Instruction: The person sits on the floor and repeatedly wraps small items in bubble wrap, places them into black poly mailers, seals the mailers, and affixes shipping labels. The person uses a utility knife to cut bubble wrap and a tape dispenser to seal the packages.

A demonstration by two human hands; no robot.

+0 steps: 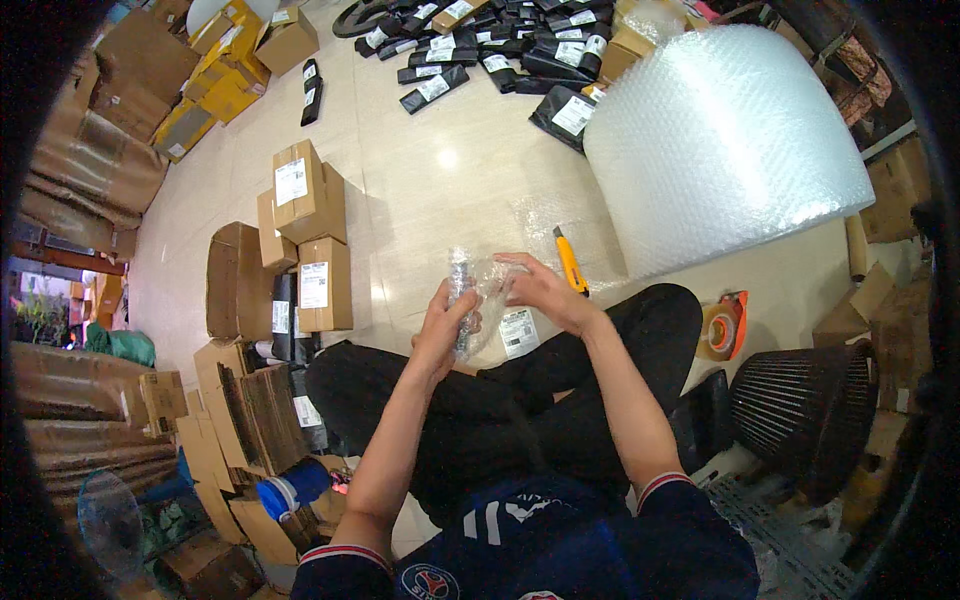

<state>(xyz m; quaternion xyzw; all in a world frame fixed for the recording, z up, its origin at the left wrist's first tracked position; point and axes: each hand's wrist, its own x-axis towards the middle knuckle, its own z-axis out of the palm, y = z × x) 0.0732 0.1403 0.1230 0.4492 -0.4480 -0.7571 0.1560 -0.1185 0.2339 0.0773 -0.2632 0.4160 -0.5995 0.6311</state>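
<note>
My left hand (444,324) grips a narrow item in clear bubble wrap (459,300), held upright in front of my crossed legs. A loose part of the wrap spreads to the right, where my right hand (541,291) touches its edge with bent fingers. What lies inside the wrap cannot be made out. On the floor just right of my right hand is a yellow utility knife (570,259), next to a flat sheet of bubble wrap (529,217). A white printed label (519,334) lies below my right hand, near my legs.
A large bubble wrap roll (727,150) stands at the right, with a tape dispenser (724,326) nearer my knee. Labelled cardboard boxes (325,281) are stacked at the left, above flattened cardboard (266,420). Black labelled parcels (510,52) are heaped at the far side.
</note>
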